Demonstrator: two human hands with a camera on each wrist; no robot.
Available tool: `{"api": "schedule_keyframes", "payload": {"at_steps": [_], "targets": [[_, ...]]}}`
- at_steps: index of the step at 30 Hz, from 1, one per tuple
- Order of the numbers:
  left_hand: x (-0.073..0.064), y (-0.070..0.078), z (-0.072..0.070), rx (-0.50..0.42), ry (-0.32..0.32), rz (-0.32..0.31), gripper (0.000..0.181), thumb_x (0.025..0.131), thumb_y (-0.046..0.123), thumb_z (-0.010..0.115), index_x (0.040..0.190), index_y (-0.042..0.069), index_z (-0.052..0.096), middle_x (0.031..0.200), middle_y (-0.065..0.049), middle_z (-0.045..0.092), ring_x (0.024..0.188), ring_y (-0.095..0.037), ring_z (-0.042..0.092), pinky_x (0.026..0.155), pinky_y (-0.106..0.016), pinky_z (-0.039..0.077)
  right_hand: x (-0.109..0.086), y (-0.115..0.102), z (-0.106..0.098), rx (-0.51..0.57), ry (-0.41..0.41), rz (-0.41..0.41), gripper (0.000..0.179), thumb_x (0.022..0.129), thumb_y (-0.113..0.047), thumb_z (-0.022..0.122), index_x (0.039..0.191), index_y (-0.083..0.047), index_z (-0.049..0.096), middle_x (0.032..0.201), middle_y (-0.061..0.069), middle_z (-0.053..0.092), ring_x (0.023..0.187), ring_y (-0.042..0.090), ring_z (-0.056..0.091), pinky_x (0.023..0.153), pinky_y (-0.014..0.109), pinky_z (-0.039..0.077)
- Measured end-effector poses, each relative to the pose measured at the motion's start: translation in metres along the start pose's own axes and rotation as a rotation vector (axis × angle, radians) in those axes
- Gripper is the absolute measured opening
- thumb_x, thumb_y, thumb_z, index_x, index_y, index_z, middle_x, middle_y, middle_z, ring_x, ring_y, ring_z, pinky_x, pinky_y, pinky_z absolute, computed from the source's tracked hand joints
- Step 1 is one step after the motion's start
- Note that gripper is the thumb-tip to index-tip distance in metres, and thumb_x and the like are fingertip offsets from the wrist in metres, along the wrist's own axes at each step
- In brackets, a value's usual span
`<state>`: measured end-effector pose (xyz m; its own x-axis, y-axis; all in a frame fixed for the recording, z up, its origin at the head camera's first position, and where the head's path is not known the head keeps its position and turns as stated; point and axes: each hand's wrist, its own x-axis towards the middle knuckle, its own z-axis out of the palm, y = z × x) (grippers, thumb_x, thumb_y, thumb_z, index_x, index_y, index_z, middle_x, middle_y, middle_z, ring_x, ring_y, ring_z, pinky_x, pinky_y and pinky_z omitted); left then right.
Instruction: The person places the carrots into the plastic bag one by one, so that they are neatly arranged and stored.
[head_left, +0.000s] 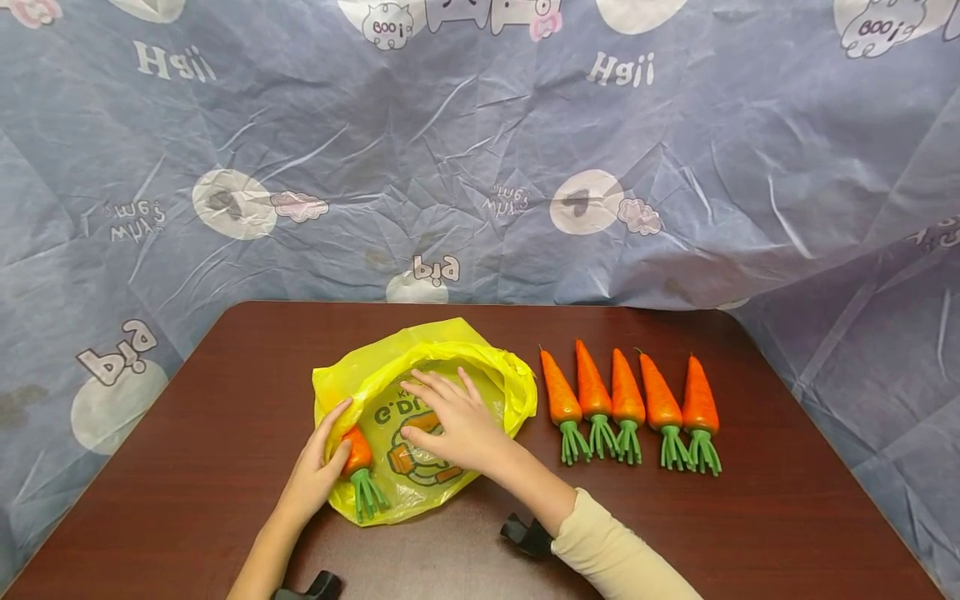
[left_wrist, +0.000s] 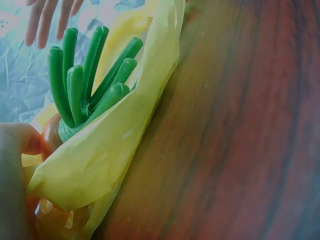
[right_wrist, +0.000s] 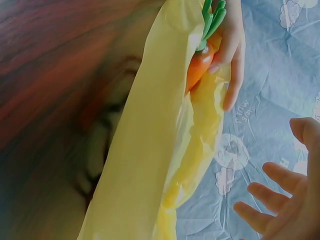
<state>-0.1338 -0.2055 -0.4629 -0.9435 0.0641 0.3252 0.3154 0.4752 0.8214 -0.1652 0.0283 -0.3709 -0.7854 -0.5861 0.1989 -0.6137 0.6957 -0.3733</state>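
Note:
A yellow plastic bag [head_left: 420, 500] with a printed design lies on the table, its mouth spread wide. At the bag's left side, my left hand [head_left: 312, 467] pinches its rim together with an orange carrot [head_left: 358, 450]. The thumb presses on the carrot while the fingers lie outside the plastic. In the left wrist view the carrot's green stalks [left_wrist: 75, 95] stick up past the bag's edge. My right hand [head_left: 461, 421] is over the open bag with its fingers spread, holding nothing. The right wrist view shows this hand [right_wrist: 285, 195] apart from the bag.
To the right of the bag, several carrots [head_left: 592, 383] lie in a row, green stalks towards me. They rest on a dark brown wooden table [head_left: 225, 400]. Behind it hangs a wrinkled blue-grey printed cloth [head_left: 450, 233]. Black wrist mounts [head_left: 527, 535] show beneath the forearms.

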Motion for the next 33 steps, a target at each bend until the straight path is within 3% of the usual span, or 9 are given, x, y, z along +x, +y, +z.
{"api": "schedule_keyframes", "payload": {"at_steps": [17, 33], "targets": [[0.0, 0.0, 0.0, 0.018, 0.002, -0.007, 0.05, 0.094, 0.016, 0.049, 0.14, 0.023, 0.033, 0.143, -0.012, 0.034, 0.121, 0.016, 0.023, 0.093, 0.001, 0.017, -0.035, 0.038, -0.022, 0.065, 0.115, 0.106, 0.059, 0.084, -0.047, 0.058, 0.136, -0.026, 0.042, 0.145, -0.002, 0.036, 0.133, 0.022, 0.034, 0.112, 0.051, 0.006], [0.0, 0.001, 0.0, 0.011, 0.0, -0.004, 0.05, 0.094, 0.016, 0.049, 0.141, 0.022, 0.032, 0.143, -0.011, 0.034, 0.12, 0.016, 0.024, 0.092, 0.002, 0.018, -0.074, 0.069, -0.041, -0.035, 0.186, 0.163, 0.058, 0.083, -0.042, 0.06, 0.135, -0.023, 0.044, 0.143, 0.001, 0.039, 0.132, 0.026, 0.035, 0.111, 0.051, 0.004]]}}
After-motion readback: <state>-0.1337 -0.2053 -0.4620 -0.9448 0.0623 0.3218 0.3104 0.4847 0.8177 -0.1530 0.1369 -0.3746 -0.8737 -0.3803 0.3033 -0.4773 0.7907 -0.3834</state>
